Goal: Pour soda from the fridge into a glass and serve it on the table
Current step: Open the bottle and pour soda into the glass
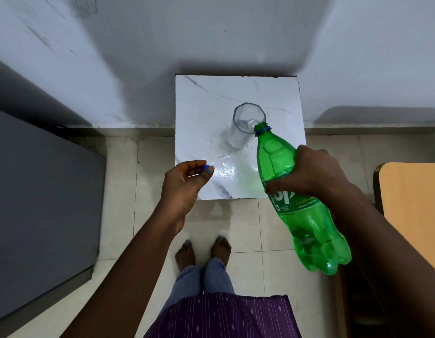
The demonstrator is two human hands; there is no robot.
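Note:
A clear faceted glass (245,125) stands on the small white marble-top table (202,103), with a little clear liquid at its bottom. My right hand (311,172) grips a green soda bottle (306,215) around its middle. The bottle is tilted, uncapped, its mouth at the glass rim on the right side. My left hand (184,181) hovers over the table's front left edge, pinching the blue bottle cap (205,168) between thumb and fingers.
A grey fridge (41,203) stands at the left against the wall. An orange-topped table (411,203) is at the right edge. My bare feet (203,252) stand on the tiled floor just before the small table. The white wall is behind it.

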